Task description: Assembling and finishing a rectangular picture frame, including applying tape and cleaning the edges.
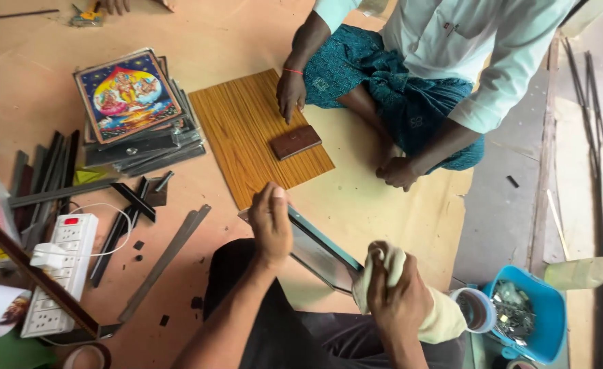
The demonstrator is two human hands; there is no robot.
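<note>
Item: glass pane (318, 251), flat, dark-reflecting, teal-edged, lying tilted across the wearer's lap above the dark trousers. Left hand (271, 222): fingers curling closed over the pane's upper edge, gripping it near the far corner. Right hand (396, 295): closing in a fist around a pale cream cloth (390, 268), which is pressing against the pane's lower end; the cloth's loose tail is hanging down beside the wrist. Surroundings: a wood-grain board (247, 130) is lying on the brown floor covering just beyond the pane, with a small dark brown block (295, 142) resting on it. A seated co-worker in a pale shirt and teal patterned wrap is touching the board's far edge with one hand (290, 92), the other hand (397, 172) resting by the foot. To the left, a stack of framed colourful pictures (129, 96) is sitting near loose dark frame strips (120, 225) and a white power strip (59, 273). To the right, a blue tub (544, 307) is holding dark scraps, with a tape roll (475, 309) just beside it.
</note>
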